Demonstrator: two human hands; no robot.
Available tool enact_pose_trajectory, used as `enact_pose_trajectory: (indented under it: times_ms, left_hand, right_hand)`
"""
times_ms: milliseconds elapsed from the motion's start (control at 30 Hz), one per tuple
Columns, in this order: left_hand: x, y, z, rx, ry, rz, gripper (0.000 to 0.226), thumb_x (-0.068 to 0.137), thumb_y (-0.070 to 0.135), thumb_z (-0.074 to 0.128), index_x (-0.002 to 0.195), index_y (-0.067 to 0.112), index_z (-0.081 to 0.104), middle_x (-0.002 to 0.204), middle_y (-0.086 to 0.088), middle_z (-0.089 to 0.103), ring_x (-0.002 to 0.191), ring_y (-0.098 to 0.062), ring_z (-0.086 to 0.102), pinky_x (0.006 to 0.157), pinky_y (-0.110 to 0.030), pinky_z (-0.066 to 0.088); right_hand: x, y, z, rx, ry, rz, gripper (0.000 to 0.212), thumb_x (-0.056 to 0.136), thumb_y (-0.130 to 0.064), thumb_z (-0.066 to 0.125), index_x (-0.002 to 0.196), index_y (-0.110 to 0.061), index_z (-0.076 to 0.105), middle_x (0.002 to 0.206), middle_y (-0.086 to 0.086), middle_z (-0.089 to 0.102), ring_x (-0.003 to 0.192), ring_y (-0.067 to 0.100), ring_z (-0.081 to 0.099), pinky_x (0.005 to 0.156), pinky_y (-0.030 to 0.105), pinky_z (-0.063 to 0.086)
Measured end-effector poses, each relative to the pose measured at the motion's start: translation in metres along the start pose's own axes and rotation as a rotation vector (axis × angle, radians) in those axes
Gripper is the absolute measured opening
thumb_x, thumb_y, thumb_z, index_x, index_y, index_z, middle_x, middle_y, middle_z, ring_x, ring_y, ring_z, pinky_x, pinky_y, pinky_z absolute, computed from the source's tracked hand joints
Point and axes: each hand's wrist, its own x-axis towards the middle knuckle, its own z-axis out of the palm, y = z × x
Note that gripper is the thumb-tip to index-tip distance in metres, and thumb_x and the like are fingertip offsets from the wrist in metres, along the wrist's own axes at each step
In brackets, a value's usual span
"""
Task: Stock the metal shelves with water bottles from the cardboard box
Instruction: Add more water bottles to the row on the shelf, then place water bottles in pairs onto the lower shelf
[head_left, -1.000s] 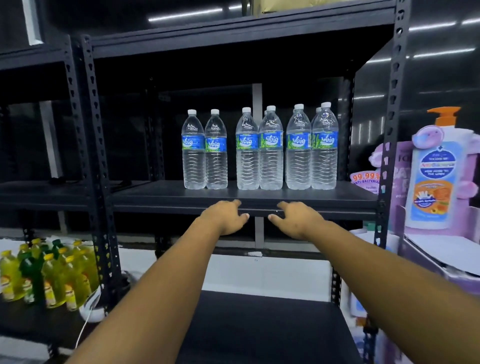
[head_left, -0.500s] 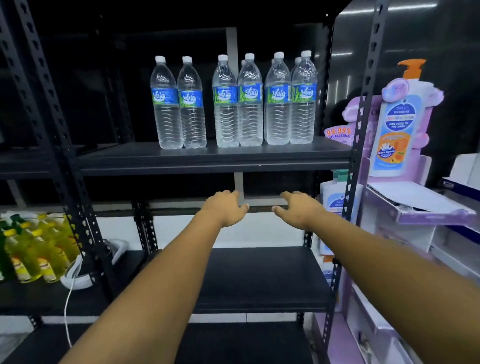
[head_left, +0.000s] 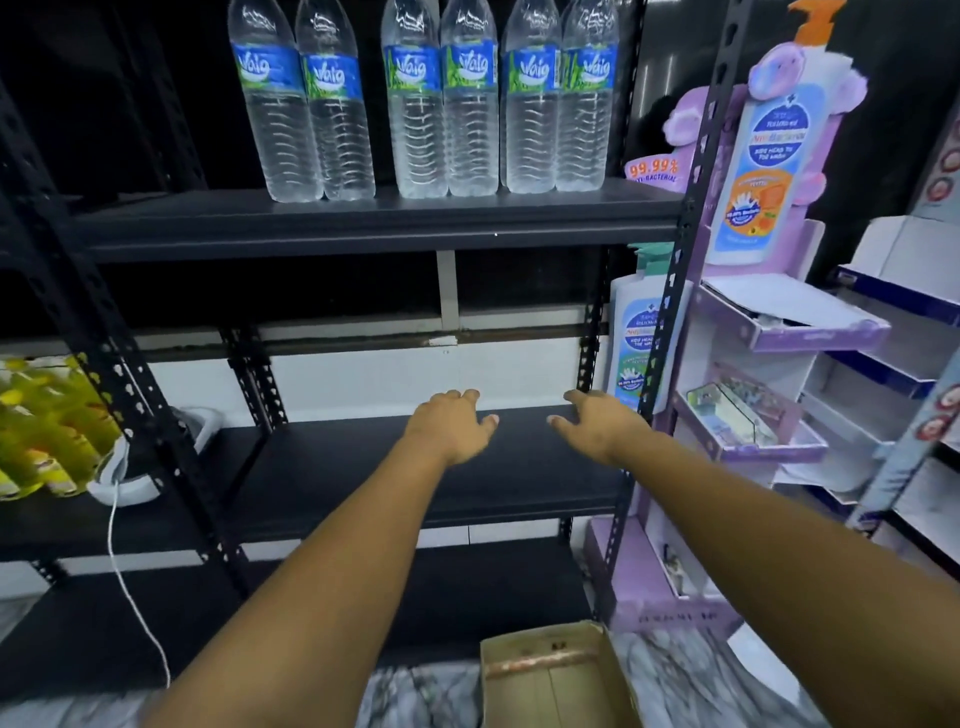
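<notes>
Far left of both hands, yellow bottles (head_left: 44, 426) crowd a neighbouring shelf, with a white cord (head_left: 122, 561) hanging beside them. The left hand (head_left: 451, 426) reaches forward, grip wide, fingers relaxed and holding nothing. Above it, six water bottles (head_left: 423, 98) stand upright on the metal shelf (head_left: 363, 228). The right hand (head_left: 597, 423), just beside the left, is likewise wide and empty. Below both wrists, the cardboard box (head_left: 553, 680) sits open on the floor. Right of the right hand stands a purple display (head_left: 769, 332).
</notes>
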Motion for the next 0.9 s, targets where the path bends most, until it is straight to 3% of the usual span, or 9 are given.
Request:
enact_pose_trajectory:
  times_ms: [167, 467, 900]
  left_hand:
    - [-0.010, -0.008, 0.034, -0.038, -0.055, -0.016, 0.064, 0.100, 0.049, 0.036, 0.153, 0.016, 0.024, 0.157, -0.012, 0.028, 0.144, -0.031, 0.027, 0.117, -0.042, 0.026]
    - [-0.026, -0.010, 0.103, -0.067, -0.125, -0.067, 0.063, 0.100, 0.047, 0.038, 0.151, 0.012, 0.026, 0.154, -0.013, 0.034, 0.141, -0.030, 0.031, 0.115, -0.043, 0.029]
    - [-0.052, 0.007, 0.217, -0.154, -0.204, -0.336, 0.063, 0.099, 0.046, 0.041, 0.149, 0.010, 0.030, 0.151, -0.014, 0.037, 0.140, -0.030, 0.032, 0.115, -0.040, 0.027]
  right_hand:
    - [-0.009, 0.008, 0.034, 0.003, -0.078, 0.022, 0.070, 0.095, -0.058, 0.037, 0.151, -0.017, 0.024, 0.154, 0.016, 0.029, 0.137, 0.035, 0.035, 0.110, 0.046, 0.034]
    - [-0.021, 0.026, 0.096, 0.035, -0.191, 0.026, 0.067, 0.096, -0.056, 0.038, 0.150, -0.019, 0.025, 0.150, 0.013, 0.034, 0.133, 0.036, 0.040, 0.107, 0.047, 0.038]
    - [-0.008, 0.079, 0.181, -0.020, -0.364, -0.157, 0.068, 0.095, -0.057, 0.038, 0.149, -0.018, 0.026, 0.151, 0.012, 0.034, 0.136, 0.033, 0.036, 0.111, 0.046, 0.032]
